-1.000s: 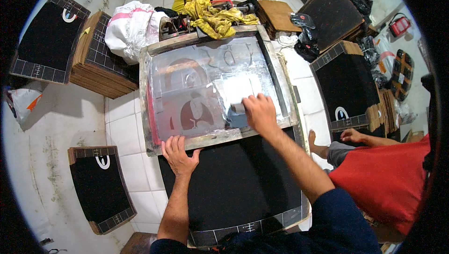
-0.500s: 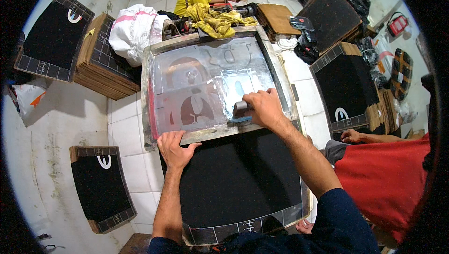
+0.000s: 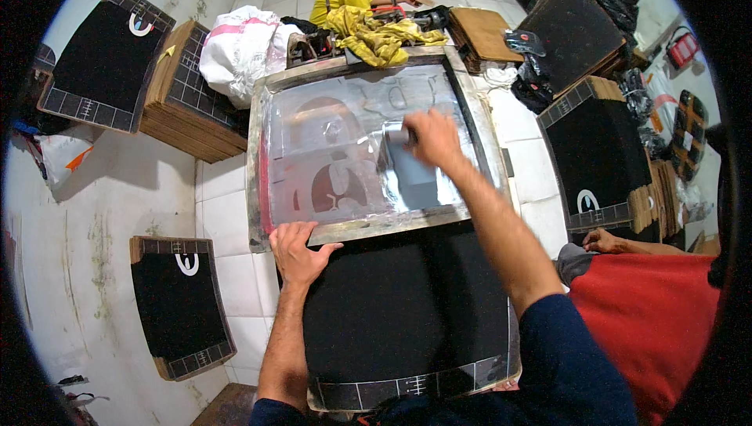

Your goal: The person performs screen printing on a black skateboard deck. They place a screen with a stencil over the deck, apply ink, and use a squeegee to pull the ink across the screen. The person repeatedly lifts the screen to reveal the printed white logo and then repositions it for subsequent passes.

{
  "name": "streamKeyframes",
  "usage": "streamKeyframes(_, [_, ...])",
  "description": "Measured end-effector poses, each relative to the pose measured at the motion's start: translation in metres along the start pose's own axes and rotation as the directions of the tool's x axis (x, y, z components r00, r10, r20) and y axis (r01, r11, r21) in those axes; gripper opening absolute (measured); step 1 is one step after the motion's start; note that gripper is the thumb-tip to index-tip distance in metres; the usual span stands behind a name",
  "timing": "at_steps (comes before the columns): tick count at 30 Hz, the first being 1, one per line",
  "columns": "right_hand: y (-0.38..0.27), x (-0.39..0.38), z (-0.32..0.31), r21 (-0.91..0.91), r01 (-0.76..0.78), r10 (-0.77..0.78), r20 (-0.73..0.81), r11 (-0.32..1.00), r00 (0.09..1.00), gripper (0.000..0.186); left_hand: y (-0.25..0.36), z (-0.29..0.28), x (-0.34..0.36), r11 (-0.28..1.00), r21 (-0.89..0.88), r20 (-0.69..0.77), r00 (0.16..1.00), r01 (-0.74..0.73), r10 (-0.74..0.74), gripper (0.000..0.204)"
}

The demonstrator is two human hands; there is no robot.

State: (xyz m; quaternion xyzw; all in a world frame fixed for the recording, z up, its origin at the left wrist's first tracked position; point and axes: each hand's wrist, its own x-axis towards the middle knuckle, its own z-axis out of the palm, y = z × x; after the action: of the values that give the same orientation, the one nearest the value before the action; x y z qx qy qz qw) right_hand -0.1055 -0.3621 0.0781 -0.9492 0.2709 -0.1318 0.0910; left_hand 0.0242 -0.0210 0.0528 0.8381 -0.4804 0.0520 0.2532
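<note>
One weathered, rectangular wooden frame (image 3: 376, 227): within it, right hand (image 3: 435, 140) gripping a blurred greyish tool (image 3: 399, 135), best pressed evenly; on its near-left corner, left hand (image 3: 296, 253), spread open, best kept firm.

Since 0.5 s ago: right hand (image 3: 433, 140) is moving squeegee (image 3: 398, 135) up the screen (image 3: 256, 155), away from the near rail (image 3: 372, 227); grey-blue strip (image 3: 419, 181) is now showing below it.

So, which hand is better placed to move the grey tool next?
Probably the right hand: it holds the grey tool over the mesh, while the left hand rests on the frame.
</note>
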Motion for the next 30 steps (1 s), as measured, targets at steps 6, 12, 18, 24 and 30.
streamKeyframes(6, [-0.046, -0.144, -0.039, -0.015, 0.063, -0.063, 0.023, 0.998, 0.998, 0.032, 0.005, -0.008, 0.002, 0.999, 0.048, 0.012, 1.0, 0.002, -0.002, 0.059])
streamKeyframes(12, [-0.058, -0.107, -0.112, 0.0, 0.168, -0.157, -0.354, 0.986, 0.922, 0.054, 0.033, -0.099, 0.065, 0.978, 0.101, -0.098, 0.976, -0.185, 0.194, 0.058])
streamKeyframes(18, [-0.058, 0.025, -0.207, -0.209, 0.133, -0.233, -0.58, 0.969, 0.781, 0.06, 0.031, -0.164, 0.137, 0.922, 0.385, -0.503, 0.829, -0.04, 0.246, 0.069])
streamKeyframes(24, [-0.051, 0.115, -0.272, -0.322, 0.027, -0.191, -0.49, 0.946, 0.851, 0.097, -0.113, -0.05, -0.106, 0.907, -0.077, -0.408, 0.817, 0.414, -0.407, 0.066])
streamKeyframes(30, [-0.054, 0.124, -0.299, -0.269, -0.054, -0.055, -0.378, 0.962, 0.924, 0.089, -0.11, 0.039, -0.526, 0.414, 0.276, 0.704, 0.111, 0.867, -0.702, 0.037])
